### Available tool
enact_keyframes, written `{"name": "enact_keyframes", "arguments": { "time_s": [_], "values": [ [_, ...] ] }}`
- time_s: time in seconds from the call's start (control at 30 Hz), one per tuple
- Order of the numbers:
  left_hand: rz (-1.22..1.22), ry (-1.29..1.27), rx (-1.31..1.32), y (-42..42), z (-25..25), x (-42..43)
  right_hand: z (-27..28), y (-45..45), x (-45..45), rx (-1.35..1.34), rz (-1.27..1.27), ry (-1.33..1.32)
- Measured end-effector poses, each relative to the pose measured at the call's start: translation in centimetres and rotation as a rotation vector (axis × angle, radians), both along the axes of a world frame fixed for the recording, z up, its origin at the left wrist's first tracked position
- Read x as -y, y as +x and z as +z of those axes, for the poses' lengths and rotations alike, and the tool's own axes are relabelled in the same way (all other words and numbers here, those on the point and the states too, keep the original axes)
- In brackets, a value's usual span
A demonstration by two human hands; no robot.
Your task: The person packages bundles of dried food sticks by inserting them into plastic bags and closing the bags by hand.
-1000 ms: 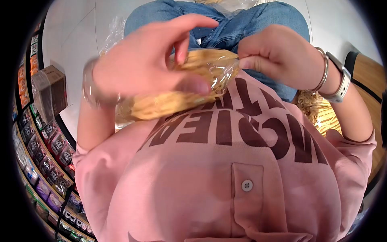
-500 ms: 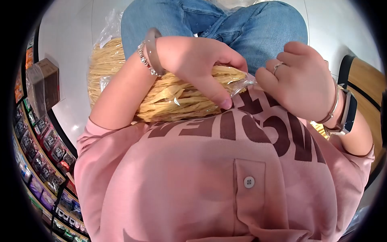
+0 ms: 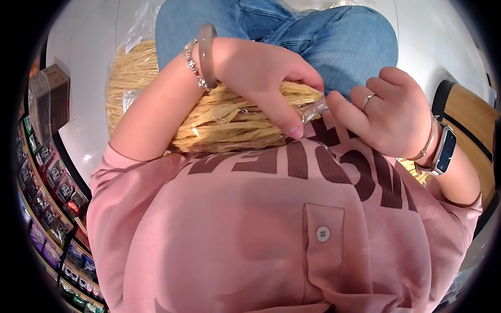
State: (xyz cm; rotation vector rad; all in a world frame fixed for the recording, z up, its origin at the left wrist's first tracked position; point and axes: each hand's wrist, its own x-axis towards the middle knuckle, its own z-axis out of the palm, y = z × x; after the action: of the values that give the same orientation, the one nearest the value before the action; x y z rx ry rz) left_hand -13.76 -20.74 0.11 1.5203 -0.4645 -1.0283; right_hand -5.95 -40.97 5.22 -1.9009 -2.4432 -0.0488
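A clear plastic bag of long, dried yellow strips (image 3: 229, 125), perhaps bean curd sticks, lies across my lap against my shirt. My left hand (image 3: 266, 78) wraps over its right end, thumb on the near side and fingers on the far side. At that end the plastic gathers into a narrow neck (image 3: 315, 110). My right hand (image 3: 381, 112) is closed with curled fingers, pinching at the tip of this neck; its fingertips are mostly hidden. Another bag of the same yellow strips (image 3: 133, 70) rests on the floor beyond my left forearm.
A brown cardboard box (image 3: 52, 96) stands on the pale tiled floor (image 3: 91, 62) at left. Shelves with packaged goods (image 3: 57, 182) curve along the left edge. A wooden-topped piece of furniture (image 3: 469, 120) is at right. More yellow strips (image 3: 414, 169) show under my right wrist.
My right hand has rotated and lowered slightly, its knuckles tipping outward and the watch face turning more into view. My left hand keeps its hold on the bag. The view has shifted slightly.
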Motion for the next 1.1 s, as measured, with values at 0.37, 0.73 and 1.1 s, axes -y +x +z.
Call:
{"name": "enact_keyframes", "arguments": {
  "time_s": [0.37,0.73,1.1],
  "values": [
    [0.314,0.323,0.533,-1.6,1.9,0.5,-0.5,0.7,-1.1,-1.068,-0.582,-0.489],
    [0.141,0.402,0.670,-0.2,4.8,1.4,0.3,4.4,-2.4,-1.503,-0.585,-1.290],
    [0.102,0.008,0.168,3.6,0.0,3.5,0.2,5.3,-2.1,-1.277,-0.725,-1.347]
  ]
}}
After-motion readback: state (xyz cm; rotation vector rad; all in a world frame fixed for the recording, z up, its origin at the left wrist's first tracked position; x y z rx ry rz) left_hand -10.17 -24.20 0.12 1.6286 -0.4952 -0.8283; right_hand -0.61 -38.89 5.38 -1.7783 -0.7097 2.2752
